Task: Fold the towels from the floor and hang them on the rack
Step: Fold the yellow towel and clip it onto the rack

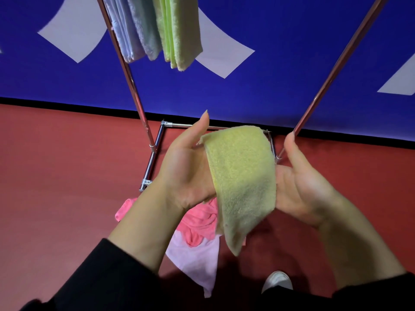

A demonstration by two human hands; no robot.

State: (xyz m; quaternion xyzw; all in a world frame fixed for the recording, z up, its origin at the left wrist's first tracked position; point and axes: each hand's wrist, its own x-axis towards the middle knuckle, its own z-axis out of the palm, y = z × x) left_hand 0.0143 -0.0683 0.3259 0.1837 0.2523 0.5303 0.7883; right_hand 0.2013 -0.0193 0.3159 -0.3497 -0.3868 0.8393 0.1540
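Clearly I was mid-fold: my left hand [186,167] and right hand [301,187] held the yellow towel [242,176] between them, fingers mostly hidden behind the cloth, thumbs raised. It hung in the air above the pink towel [199,223] on the floor [67,176]. Next, I judged, it needed squaring, then draping over the rack [132,81] beside the green towel [179,32].

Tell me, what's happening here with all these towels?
A person is folding a yellow towel between both hands: the left hand and the right hand hold it from either side, in front of a metal rack. Several folded towels, pale blue and green, already hang on the rack. A pink towel and a light lilac one lie crumpled on the red floor below, not yet folded.
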